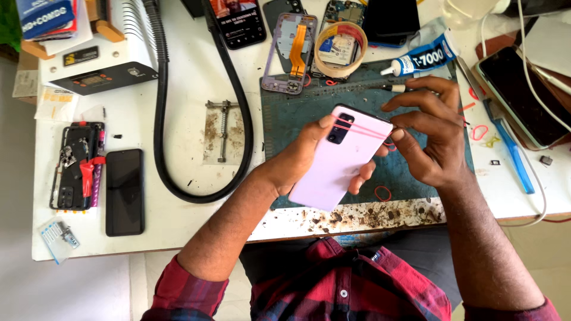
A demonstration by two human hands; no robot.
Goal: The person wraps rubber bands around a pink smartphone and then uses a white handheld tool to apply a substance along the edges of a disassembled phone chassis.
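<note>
Pink phone [339, 163] held over mat's [291, 116] bare near edge.

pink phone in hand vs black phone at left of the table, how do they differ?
The pink phone is pale pink and shows its back, camera block up; the black phone is all dark, no camera visible. The pink phone is held tilted above the mat by the left hand, red rubber bands across its top where the right hand works; the black phone lies flat, untouched, unbanded. Both are slim rectangular slabs.

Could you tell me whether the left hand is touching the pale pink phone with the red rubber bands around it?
Touching. The head view shows the left hand gripping the pink phone from beneath, thumb on its top edge and fingertips wrapped around its right side.
</note>
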